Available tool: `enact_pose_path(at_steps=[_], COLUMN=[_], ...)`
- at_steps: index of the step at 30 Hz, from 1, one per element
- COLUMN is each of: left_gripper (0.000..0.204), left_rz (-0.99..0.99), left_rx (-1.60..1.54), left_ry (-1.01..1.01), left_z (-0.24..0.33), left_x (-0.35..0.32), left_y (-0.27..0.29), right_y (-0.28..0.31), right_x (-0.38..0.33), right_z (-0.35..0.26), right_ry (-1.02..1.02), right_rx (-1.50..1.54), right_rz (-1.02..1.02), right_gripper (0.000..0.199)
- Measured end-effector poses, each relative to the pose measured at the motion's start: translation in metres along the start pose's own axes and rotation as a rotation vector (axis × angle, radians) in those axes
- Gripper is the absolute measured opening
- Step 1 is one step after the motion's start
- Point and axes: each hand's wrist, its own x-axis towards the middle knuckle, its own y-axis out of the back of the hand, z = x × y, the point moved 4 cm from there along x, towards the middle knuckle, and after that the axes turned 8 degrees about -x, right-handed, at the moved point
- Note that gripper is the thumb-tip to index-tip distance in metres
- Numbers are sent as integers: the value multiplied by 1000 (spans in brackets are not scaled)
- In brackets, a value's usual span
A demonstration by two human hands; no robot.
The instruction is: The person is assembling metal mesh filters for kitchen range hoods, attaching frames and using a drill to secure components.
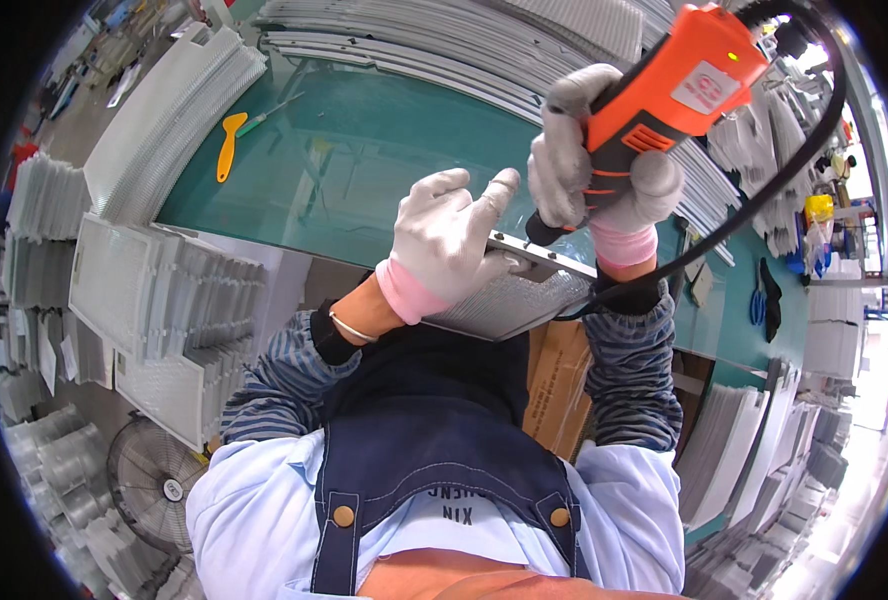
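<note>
My right hand (pixel 614 160), in a white glove with a pink cuff, is wrapped round the black grip of an orange-and-black electric screwdriver (pixel 664 85). Its nose points down at the edge of a metal-framed mesh filter panel (pixel 509 300); whether the bit touches cannot be made out. My left hand (pixel 449 235), gloved alike, holds the panel's frame near its left end, thumb against the edge and index finger pointing up. Small dark screws or studs show along the frame's top edge. The panel tilts between my body and the green table (pixel 324 190).
A black cable (pixel 764 205) loops from the driver down the right. On the table lie a yellow scraper (pixel 228 147) and a thin tool with a green handle (pixel 251 125). Stacked mesh panels (pixel 174 110) stand left; metal strips (pixel 414 60) lie at the back. A fan (pixel 154 480) stands lower left.
</note>
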Motion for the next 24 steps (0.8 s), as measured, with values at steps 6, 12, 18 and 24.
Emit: enact_pose_path(at_steps=[6, 12, 18, 24], left_gripper=[52, 15, 28, 24], left_rz=[-311, 21, 294, 208], left_rx=[68, -221, -1022, -1248], left_ry=[-45, 495, 474, 526], left_z=[-5, -61, -190, -166], left_x=[12, 16, -54, -45], left_y=[19, 163, 146, 53], right_y=[-4, -54, -99, -134], right_x=[-22, -280, -517, -662], right_z=[-29, -216, -206, -91], right_ry=[124, 275, -143, -1218], right_rx=[-108, -298, -1259, -1759], right_rz=[90, 500, 1673, 1685], right_gripper=[56, 51, 41, 55])
